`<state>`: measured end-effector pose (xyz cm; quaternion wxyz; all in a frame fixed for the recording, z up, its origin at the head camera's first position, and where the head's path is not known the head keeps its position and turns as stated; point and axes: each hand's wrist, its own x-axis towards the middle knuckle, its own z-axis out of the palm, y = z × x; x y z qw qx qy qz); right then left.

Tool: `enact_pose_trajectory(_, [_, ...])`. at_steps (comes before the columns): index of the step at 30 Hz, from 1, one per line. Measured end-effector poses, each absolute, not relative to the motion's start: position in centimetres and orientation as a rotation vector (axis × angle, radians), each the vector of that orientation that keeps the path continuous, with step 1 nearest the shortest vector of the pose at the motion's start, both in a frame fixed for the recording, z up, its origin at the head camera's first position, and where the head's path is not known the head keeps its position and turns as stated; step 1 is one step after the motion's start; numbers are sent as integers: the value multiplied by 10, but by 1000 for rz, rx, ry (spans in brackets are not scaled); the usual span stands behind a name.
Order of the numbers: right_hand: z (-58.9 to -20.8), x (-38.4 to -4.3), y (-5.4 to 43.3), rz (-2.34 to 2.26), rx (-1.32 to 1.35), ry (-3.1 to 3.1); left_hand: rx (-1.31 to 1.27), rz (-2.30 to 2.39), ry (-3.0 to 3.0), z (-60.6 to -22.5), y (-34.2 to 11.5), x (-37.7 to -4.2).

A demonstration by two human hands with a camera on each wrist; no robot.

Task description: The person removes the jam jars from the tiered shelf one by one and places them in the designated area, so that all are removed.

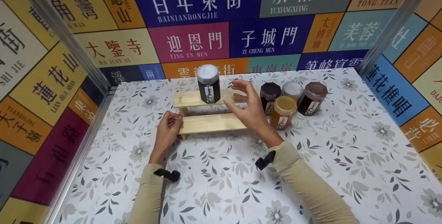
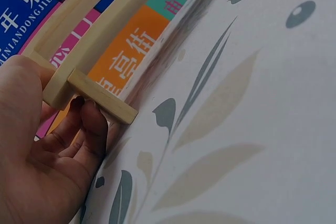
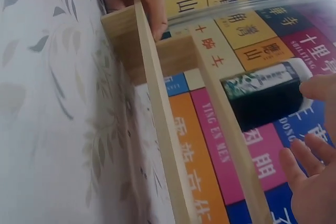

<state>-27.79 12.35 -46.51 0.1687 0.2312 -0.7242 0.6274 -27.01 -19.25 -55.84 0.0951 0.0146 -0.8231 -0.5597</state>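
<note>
A two-step wooden display rack [image 1: 210, 124] stands on the patterned cloth. My left hand [image 1: 168, 127] grips the left end of its lower step; in the left wrist view the thumb and curled fingers [image 2: 94, 129] are at that end, by a short leg. On the upper step a dark eight-sided jar [image 1: 210, 91] with a pale lid and a white label stands upright. My right hand [image 1: 250, 108] is just right of this jar, over the rack's right part, fingers spread and holding nothing. In the right wrist view a fingertip overlaps the jar's lid.
Right of the rack several similar jars stand close together: a dark one [image 1: 269, 94], an amber one [image 1: 284, 113], a brown-lidded one [image 1: 312, 99] and a pale-lidded one [image 1: 292, 89] behind. A printed wall [image 1: 193, 41] rises behind the cloth-covered table [image 1: 221, 189].
</note>
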Motion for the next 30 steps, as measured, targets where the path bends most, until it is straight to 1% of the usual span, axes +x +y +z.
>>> enact_pose_trajectory(8, [-459, -298, 87, 1817, 583, -2092, 8, -1675, -2420, -560, -194, -269])
enact_pose_trajectory(16, [-466, -314, 68, 1770, 567, -2146, 7, -1710, -2406, -556, -189, -267])
enact_pose_trajectory(22, [-471, -313, 68, 1689, 527, -2184, -19, -1708, -2408, -557, -189, -269])
enact_pose_trajectory(30, [-474, -301, 75, 1753, 553, -2155, -3, -1709, -2411, -558, -194, -269])
